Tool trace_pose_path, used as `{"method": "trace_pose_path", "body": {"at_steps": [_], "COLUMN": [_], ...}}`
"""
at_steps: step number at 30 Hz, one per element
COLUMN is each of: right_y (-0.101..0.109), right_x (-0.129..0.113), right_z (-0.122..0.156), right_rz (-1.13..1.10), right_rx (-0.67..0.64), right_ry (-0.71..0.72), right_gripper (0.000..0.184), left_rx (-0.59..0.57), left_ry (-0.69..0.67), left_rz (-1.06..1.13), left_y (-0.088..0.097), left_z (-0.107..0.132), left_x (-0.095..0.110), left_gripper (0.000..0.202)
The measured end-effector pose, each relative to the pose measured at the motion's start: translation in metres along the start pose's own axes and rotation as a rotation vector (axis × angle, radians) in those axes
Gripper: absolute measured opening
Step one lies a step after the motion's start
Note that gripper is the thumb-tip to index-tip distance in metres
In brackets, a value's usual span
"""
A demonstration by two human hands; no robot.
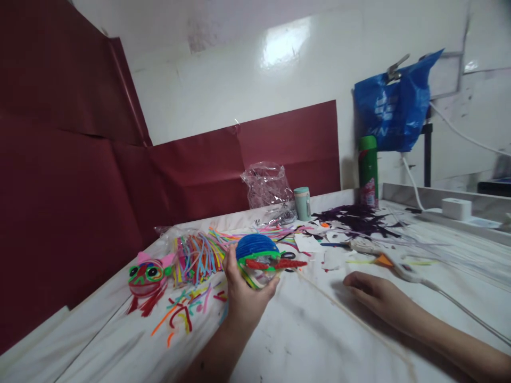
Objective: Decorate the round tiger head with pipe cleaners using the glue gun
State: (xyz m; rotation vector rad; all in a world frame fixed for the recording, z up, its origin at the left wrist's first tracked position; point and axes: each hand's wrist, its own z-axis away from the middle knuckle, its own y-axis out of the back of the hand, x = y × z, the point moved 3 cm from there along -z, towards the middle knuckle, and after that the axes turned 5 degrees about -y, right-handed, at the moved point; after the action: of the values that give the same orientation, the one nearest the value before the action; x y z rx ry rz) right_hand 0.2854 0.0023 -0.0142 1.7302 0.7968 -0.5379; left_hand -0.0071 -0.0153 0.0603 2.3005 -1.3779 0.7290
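Observation:
My left hand grips a round craft piece covered with rows of blue pipe cleaner, with green edging and an open, clear-looking front. A red pipe-cleaner strip sticks out from it to the right. Low over the table on the right is my right hand, fingers loosely bent and apart from the thumb, with nothing visible in them. Just beyond it lies a white glue gun with an orange trigger and a cord. Black-handled scissors are partly hidden behind the craft piece.
At left sits a finished-looking pipe-cleaner animal face beside bundled colourful pipe cleaners and cut scraps. Behind are a clear plastic bag, a mint cup, dark purple strips, a green spray can and a white charger.

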Motion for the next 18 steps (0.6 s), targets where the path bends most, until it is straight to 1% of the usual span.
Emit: {"method": "trace_pose_path", "body": {"at_steps": [1,3,6,8,10,12,14,18], "right_y": [0.001,0.003,0.006,0.008,0.006,0.003,0.0,-0.001], "right_x": [0.0,-0.004,-0.024,-0.043,-0.064,-0.082,-0.096,-0.116], "right_z": [-0.001,-0.002,-0.003,-0.003,-0.002,-0.001,-0.001,-0.002], "right_rz": [-0.003,-0.014,-0.057,-0.107,-0.145,-0.167,-0.184,-0.199], "right_rx": [0.003,0.003,-0.013,-0.023,-0.04,-0.045,-0.034,0.021], "right_ry": [0.001,0.008,0.051,0.086,0.101,0.126,0.164,0.244], "right_gripper": [0.022,0.022,0.024,0.023,0.021,0.02,0.02,0.018], "left_rx": [0.011,0.014,-0.023,-0.028,-0.003,0.015,0.006,-0.061], "left_ry": [0.046,0.201,0.508,0.638,0.711,0.751,0.762,0.736], "left_rz": [0.035,0.163,0.528,0.762,0.889,0.927,0.926,0.898], "left_y": [0.0,0.001,-0.002,-0.004,-0.004,-0.004,-0.003,-0.004], "left_z": [-0.001,-0.005,-0.012,-0.017,-0.02,-0.02,-0.018,-0.014], "left_x": [0.001,-0.001,-0.01,-0.017,-0.023,-0.027,-0.027,-0.026], "left_gripper": [0.094,0.092,0.075,0.065,0.059,0.056,0.056,0.057]}}
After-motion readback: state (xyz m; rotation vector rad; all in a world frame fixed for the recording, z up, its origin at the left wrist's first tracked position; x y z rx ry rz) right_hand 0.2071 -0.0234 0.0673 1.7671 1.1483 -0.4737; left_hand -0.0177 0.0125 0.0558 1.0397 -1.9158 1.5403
